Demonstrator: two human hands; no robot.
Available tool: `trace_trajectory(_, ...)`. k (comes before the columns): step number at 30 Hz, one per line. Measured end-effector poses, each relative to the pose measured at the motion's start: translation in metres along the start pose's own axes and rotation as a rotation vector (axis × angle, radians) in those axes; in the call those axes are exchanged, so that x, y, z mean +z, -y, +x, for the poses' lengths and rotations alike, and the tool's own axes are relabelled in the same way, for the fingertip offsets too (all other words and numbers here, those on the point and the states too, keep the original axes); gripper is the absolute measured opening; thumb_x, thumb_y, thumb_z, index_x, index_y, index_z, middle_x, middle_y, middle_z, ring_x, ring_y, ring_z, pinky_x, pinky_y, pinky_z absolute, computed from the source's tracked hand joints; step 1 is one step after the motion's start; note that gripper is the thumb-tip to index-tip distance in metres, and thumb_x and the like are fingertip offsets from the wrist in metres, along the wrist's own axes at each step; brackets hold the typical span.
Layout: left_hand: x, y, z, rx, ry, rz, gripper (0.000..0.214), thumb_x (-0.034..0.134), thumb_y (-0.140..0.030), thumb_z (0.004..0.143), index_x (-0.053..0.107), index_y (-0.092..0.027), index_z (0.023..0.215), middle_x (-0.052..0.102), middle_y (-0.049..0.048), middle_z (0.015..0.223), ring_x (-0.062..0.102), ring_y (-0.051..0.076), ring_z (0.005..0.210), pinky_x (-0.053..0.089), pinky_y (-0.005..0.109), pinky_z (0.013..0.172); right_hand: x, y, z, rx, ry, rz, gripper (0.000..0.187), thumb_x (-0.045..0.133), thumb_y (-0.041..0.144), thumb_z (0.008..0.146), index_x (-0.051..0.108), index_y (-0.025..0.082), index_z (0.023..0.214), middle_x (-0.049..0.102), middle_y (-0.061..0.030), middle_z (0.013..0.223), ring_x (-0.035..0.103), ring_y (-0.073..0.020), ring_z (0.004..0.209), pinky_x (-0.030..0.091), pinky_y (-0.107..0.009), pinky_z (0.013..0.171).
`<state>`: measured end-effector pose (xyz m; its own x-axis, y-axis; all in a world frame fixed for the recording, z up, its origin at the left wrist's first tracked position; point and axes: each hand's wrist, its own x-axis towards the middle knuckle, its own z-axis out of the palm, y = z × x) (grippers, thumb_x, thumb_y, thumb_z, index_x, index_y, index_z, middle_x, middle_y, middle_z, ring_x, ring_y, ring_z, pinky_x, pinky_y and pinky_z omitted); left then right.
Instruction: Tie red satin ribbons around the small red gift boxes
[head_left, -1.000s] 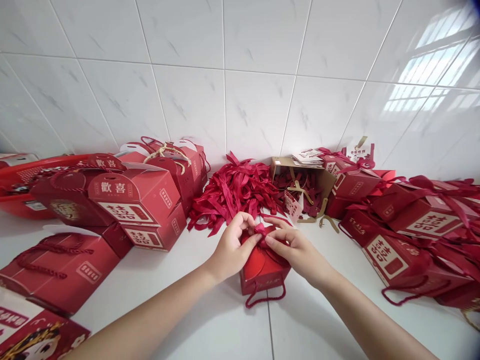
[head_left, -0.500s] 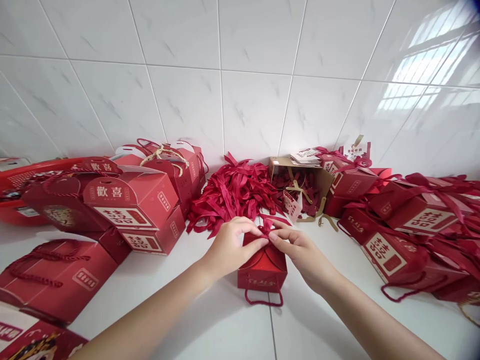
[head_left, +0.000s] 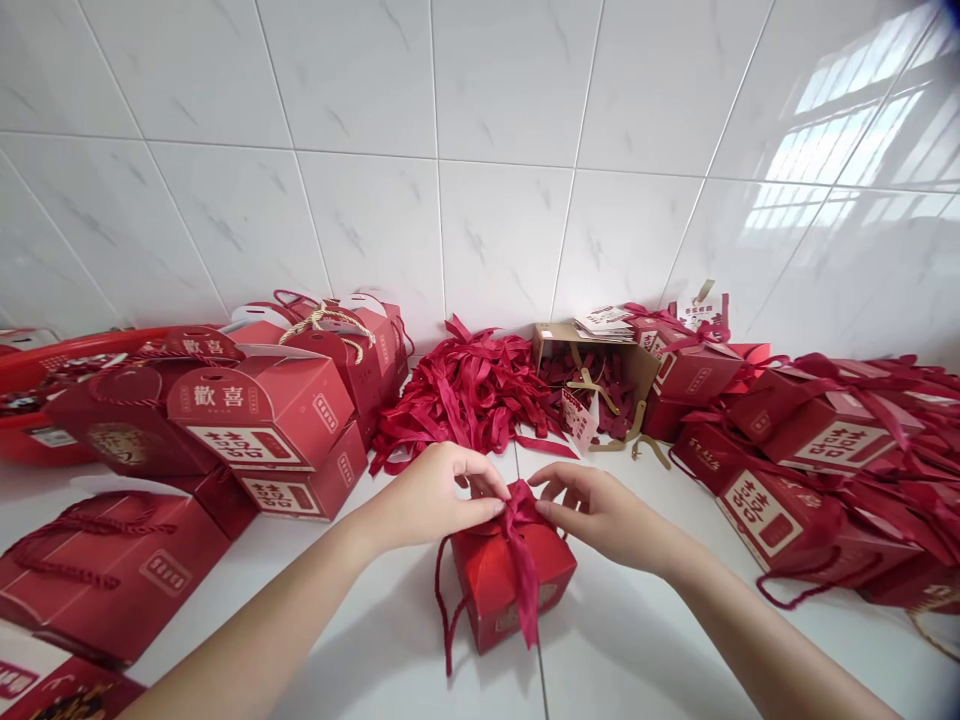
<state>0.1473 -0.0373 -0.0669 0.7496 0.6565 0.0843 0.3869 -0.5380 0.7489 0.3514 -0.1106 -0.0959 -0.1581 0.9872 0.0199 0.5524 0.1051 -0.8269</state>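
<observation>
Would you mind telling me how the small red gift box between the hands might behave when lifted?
Probably light: the small red gift box looks like thin card. Its ribbon hangs limp, so likely floppy. Flat-sided, it should slide, not roll.

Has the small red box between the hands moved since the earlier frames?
Yes. The small red box has turned, a corner now facing the camera, and sits further left of the floor grout line.

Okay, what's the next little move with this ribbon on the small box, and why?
Probably draw the left hand and right hand gently apart to snug the knot: each seems to pinch the ribbon atop the box, the knot looks loose, and one tail hangs down the front.
</observation>
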Motion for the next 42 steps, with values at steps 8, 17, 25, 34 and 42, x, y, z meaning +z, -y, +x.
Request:
trace_trajectory(8, 0.002, 0.002, -0.003, 0.004, -0.028, -0.016, 0.015, 0.055, -0.017, 0.071, 0.069, -0.018, 0.078, 0.069, 0.0030, 0.077, 0.062, 0.016, 0.072, 0.048, 0.023, 0.063, -0.010, 0.011, -0.014, 0.018, -0.045, -0.189, 0.014, 0.055, 0.033, 0.082, 0.060, 0.022, 0.090, 0.065, 0.0002, 0.070, 0.056, -0.0144, 0.060, 0.042, -0.026, 0.054)
trace_trajectory(17, 0.003, 0.003, -0.002, 0.018, -0.027, -0.009, 0.014, 0.056, -0.018, 0.072, 0.068, -0.019, 0.079, 0.070, 0.0029, 0.080, 0.064, 0.017, 0.075, 0.050, 0.024, 0.065, -0.007, 0.011, -0.017, -0.162, -0.064, -0.260, 0.015, 0.061, 0.033, 0.081, 0.067, 0.027, 0.094, 0.064, -0.0031, 0.101, 0.057, -0.0205, 0.094, 0.045, -0.034, 0.082)
trace_trajectory(25, 0.004, 0.003, -0.002, 0.027, -0.029, -0.031, 0.014, 0.056, -0.017, 0.071, 0.069, -0.018, 0.078, 0.071, 0.0029, 0.079, 0.064, 0.017, 0.074, 0.050, 0.023, 0.065, -0.007, 0.020, -0.020, -0.183, -0.095, -0.337, 0.012, 0.061, 0.028, 0.080, 0.059, 0.022, 0.070, 0.061, -0.0016, 0.084, 0.056, -0.0164, 0.077, 0.045, -0.029, 0.070)
trace_trajectory(34, 0.002, 0.004, -0.004, 0.016, 0.007, -0.032, 0.013, 0.059, -0.023, 0.073, 0.069, -0.018, 0.080, 0.070, 0.0043, 0.079, 0.064, 0.017, 0.076, 0.049, 0.024, 0.065, -0.008, 0.043, -0.054, -0.204, 0.342, -0.395, 0.041, 0.066, 0.038, 0.077, 0.049, 0.017, 0.046, 0.040, 0.0057, 0.041, 0.025, -0.0065, 0.042, 0.021, -0.024, 0.042)
trace_trajectory(42, -0.002, 0.000, -0.005, 0.045, 0.029, -0.056, 0.015, 0.056, -0.020, 0.074, 0.068, -0.018, 0.082, 0.068, 0.0036, 0.080, 0.061, 0.017, 0.075, 0.048, 0.025, 0.067, 0.001, 0.019, -0.014, -0.354, -0.140, -0.288, 0.029, 0.051, 0.026, 0.087, 0.054, 0.026, 0.116, 0.063, -0.0055, 0.107, 0.059, -0.0164, 0.083, 0.047, -0.028, 0.070)
